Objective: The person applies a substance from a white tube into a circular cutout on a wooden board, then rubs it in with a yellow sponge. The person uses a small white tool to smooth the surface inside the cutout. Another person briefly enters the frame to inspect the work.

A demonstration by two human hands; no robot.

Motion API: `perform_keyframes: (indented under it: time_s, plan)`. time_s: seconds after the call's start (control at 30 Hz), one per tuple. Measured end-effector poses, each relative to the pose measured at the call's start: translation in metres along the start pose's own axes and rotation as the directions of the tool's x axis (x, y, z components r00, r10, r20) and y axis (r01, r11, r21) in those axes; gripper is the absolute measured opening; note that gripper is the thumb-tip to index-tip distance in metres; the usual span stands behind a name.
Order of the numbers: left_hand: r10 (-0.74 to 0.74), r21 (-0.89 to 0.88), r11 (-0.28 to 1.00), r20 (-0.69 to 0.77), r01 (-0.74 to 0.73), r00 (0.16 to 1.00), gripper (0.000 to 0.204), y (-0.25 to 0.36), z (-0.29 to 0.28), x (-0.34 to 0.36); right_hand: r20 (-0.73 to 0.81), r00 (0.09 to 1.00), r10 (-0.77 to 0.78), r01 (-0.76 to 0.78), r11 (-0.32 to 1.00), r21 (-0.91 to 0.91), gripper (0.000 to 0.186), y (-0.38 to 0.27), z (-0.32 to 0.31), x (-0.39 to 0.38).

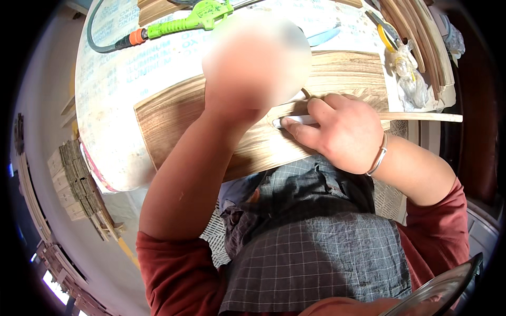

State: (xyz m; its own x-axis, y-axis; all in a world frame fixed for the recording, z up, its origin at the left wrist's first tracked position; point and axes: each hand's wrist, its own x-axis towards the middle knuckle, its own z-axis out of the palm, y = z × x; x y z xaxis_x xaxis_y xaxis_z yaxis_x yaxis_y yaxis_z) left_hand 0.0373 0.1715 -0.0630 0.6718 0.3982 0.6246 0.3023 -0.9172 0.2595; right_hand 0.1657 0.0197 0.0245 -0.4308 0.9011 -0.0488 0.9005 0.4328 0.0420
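Note:
A wood-grain board lies across the near side of the table. My right hand rests on it, fingers closed round a long, thin, pale strip. The strip's whitish end shows by my thumb, and its other end sticks out to the right past the board. My left hand is over the middle of the board, but a blur covers its fingers and whatever they may hold. Between the two hands, a small curved edge of something shows; I cannot make out what it is.
A bright green air gun with an orange collar and hose lies at the far left. Beyond the board are a light blue blade-like piece, yellow-handled scissors and a crumpled plastic bag. Wood strips line the right edge.

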Motion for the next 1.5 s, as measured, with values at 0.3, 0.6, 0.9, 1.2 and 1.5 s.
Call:
perform_keyframes:
  time_s: [0.3,0.6,0.9,1.2,1.5]
  plan:
    - [-0.175,0.004,0.984,0.014,0.175,0.984,0.007,0.018,-0.017,0.003,-0.016,0.999,0.035,-0.035,0.999,-0.037,0.02,-0.001,0.002,-0.003]
    - [0.012,-0.141,0.99,-0.107,-0.027,0.994,0.037,-0.004,0.003,-0.002,-0.009,1.0,0.009,-0.01,0.999,-0.049,0.019,0.007,-0.002,-0.014]
    - [0.0,-0.103,0.995,-0.081,-0.009,0.997,0.033,-0.003,0.0,-0.001,0.023,1.0,-0.001,0.003,0.996,-0.089,0.018,0.012,-0.005,-0.02]
    - [0.002,-0.108,0.994,-0.201,-0.024,0.98,0.032,-0.005,0.011,0.0,-0.012,1.0,-0.016,0.015,0.996,-0.088,0.021,0.011,-0.007,-0.017]
    - [0.041,-0.014,0.999,-0.199,-0.044,0.979,0.022,-0.001,0.007,0.008,-0.029,1.0,0.008,-0.009,0.998,-0.063,0.02,0.006,-0.001,-0.009]
